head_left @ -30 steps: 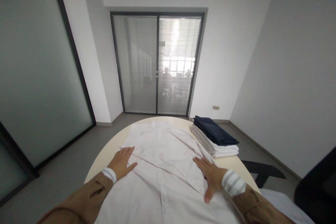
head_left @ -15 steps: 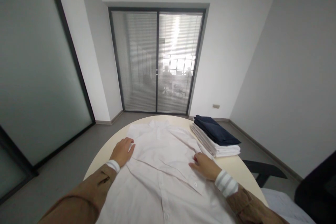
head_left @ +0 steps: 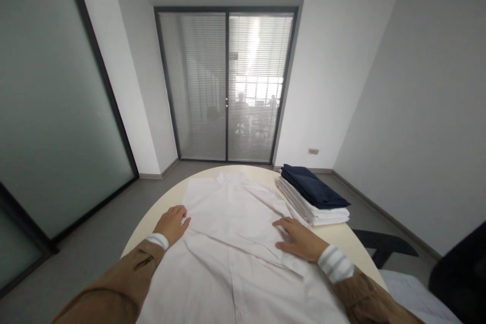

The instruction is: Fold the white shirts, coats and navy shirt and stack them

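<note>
A white button-up shirt point(head_left: 228, 233) lies front up, its collar at the far side and its lower part running out of view toward me. One sleeve is laid across the front, with creases along it. At the shirt's left edge rests my left hand point(head_left: 171, 225), thumb and fingers slightly apart and gently bent. My right hand point(head_left: 301, 240) is over the right side of the shirt near the cuff of the crossed sleeve, thumb and index finger spread, nothing gripped between them.
The shirt covers much of a round cream table point(head_left: 146, 228). At its right rim stands a stack of folded white garments point(head_left: 304, 202) topped by a folded navy garment point(head_left: 315, 187). A black chair point(head_left: 461, 273) with pale cloth point(head_left: 413, 296) on it is at lower right.
My left hand has shifted slightly left and down along the shirt's edge. The fingers of my right hand have spread wider, and the sleeve end beneath has moved a little to the right.
</note>
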`<state>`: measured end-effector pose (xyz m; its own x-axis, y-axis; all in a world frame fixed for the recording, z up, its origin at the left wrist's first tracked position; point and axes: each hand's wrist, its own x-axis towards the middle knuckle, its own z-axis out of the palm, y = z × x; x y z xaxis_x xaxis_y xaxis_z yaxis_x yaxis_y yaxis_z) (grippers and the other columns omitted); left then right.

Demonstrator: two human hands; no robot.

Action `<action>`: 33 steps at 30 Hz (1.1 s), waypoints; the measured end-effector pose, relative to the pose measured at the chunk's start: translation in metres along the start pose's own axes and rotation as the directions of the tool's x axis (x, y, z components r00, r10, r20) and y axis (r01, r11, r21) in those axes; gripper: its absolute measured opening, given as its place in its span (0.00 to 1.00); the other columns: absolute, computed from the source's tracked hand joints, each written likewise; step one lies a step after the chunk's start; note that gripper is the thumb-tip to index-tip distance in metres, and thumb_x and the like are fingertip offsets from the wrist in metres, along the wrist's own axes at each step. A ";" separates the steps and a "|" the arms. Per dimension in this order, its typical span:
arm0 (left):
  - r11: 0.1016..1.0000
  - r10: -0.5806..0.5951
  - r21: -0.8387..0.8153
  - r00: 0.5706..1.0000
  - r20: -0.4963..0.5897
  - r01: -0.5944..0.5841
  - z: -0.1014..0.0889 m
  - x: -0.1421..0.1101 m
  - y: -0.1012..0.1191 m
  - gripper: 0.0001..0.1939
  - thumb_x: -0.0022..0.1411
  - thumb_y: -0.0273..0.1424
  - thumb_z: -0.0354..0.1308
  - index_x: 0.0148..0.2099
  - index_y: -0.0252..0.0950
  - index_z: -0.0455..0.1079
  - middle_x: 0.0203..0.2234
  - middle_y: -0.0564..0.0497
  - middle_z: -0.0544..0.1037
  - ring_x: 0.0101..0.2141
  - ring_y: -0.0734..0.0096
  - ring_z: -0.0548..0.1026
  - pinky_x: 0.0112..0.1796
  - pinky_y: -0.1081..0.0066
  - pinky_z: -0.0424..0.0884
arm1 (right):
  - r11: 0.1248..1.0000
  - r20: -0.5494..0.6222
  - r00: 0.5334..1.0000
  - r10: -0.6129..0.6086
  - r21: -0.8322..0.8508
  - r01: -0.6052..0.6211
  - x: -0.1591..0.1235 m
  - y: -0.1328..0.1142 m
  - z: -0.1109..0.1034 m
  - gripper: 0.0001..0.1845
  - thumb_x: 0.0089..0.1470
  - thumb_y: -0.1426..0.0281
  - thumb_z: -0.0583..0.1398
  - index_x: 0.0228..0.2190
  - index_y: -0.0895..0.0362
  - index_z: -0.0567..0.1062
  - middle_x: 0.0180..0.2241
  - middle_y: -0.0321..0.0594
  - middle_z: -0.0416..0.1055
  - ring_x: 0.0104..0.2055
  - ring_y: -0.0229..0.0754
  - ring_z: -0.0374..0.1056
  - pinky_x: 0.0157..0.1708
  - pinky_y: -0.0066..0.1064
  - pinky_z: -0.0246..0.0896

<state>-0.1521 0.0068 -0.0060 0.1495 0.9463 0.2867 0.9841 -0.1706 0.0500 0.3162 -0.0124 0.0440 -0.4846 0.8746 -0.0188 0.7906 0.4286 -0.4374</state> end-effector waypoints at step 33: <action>0.933 0.245 -0.336 0.913 0.327 -0.130 -0.025 -0.002 0.209 0.38 0.65 0.52 0.44 0.72 0.45 0.44 0.70 0.42 0.44 0.67 0.34 0.41 0.60 0.37 0.43 | 0.849 0.036 0.861 0.507 -0.197 -0.491 -0.060 0.040 -0.012 0.19 0.56 0.56 0.56 0.33 0.60 0.75 0.41 0.59 0.76 0.45 0.59 0.73 0.42 0.41 0.61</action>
<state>0.0513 -0.0378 0.0280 0.4092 0.9116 -0.0385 0.8662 -0.3748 0.3305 0.3814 -0.0446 0.0385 -0.0303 0.9625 -0.2698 0.9825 -0.0210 -0.1851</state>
